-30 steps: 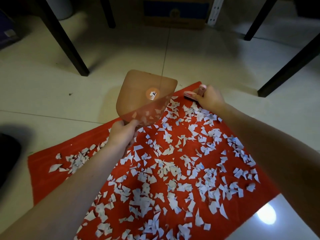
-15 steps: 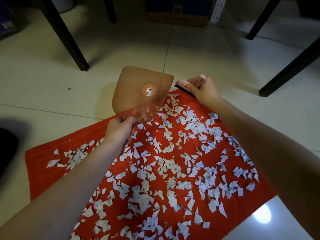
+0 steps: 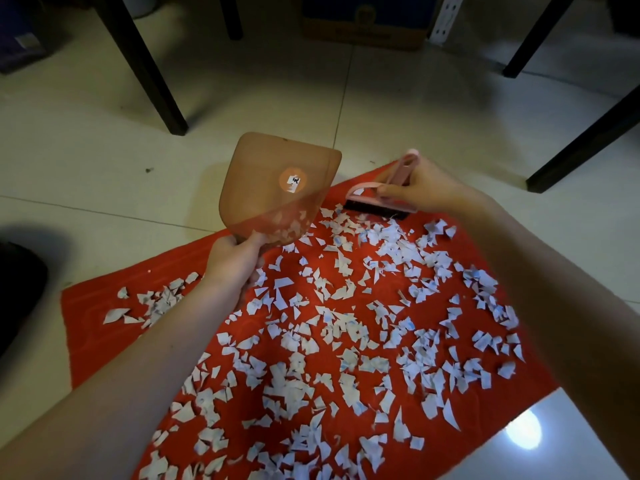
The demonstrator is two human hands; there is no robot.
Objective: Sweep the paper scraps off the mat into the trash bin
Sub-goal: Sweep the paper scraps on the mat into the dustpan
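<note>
A red mat [image 3: 90,327] lies on the tiled floor, strewn with several white paper scraps [image 3: 346,327]. My left hand [image 3: 235,261] grips the near end of a translucent brown dustpan [image 3: 273,188], which is raised and tilted over the mat's far edge; a few scraps show through its lower part. My right hand [image 3: 426,192] holds a small pink brush [image 3: 384,195] by its handle, the black bristles touching the mat at its far corner beside the dustpan. No trash bin is in view.
Black furniture legs stand on the floor at far left [image 3: 149,67] and at right [image 3: 585,136]. A cardboard box [image 3: 363,19] sits against the back. A dark object [image 3: 17,292] lies at the left edge. A lamp reflection glares on the tile [image 3: 523,434].
My right hand turned the brush so its pink handle and black bristles now show, set down at the mat's far corner. The dustpan stays raised in my left hand, a little farther left of the brush.
</note>
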